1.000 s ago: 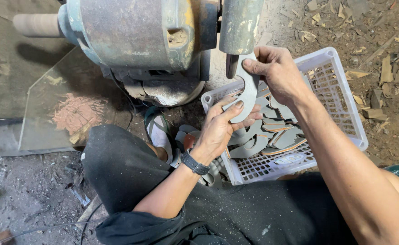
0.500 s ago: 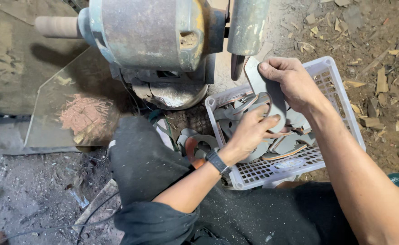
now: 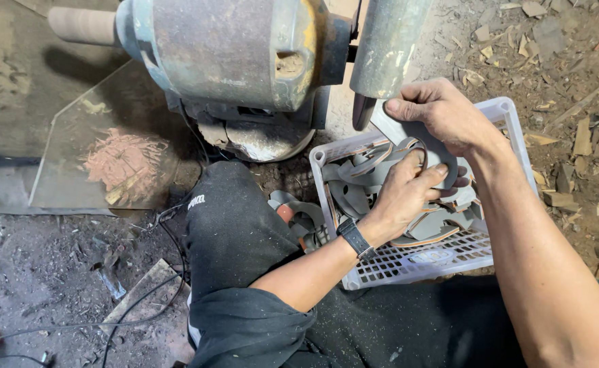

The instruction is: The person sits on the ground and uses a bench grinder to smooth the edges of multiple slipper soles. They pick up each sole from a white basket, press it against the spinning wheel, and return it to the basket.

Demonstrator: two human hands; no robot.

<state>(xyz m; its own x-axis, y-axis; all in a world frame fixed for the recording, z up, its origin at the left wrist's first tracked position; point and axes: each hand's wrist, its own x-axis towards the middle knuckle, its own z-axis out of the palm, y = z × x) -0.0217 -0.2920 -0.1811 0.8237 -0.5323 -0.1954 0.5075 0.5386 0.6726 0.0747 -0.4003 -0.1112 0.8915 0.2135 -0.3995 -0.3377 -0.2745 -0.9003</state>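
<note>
Both my hands hold one grey curved flat piece (image 3: 427, 146) up against the wheel (image 3: 366, 109) of a bench grinder (image 3: 238, 54). My right hand (image 3: 442, 112) grips its upper end, fingers wrapped over the top. My left hand (image 3: 405, 191), with a black watch on the wrist, supports its lower end from below. The piece hangs just over a white perforated plastic basket (image 3: 435, 262) that holds several more grey curved pieces with orange edges.
A clear sheet (image 3: 102, 143) with reddish dust lies left of the grinder. My black-trousered knee (image 3: 234, 225) sits between grinder and basket, with a few grey pieces (image 3: 296, 215) beside it. Cables run over the dirty floor at lower left. Wood chips (image 3: 565, 82) litter the ground at right.
The view has shifted, so grinder and basket sit further right. My hands have raised the grey piece closer to the wheel, with my left hand now curled under its lower end.
</note>
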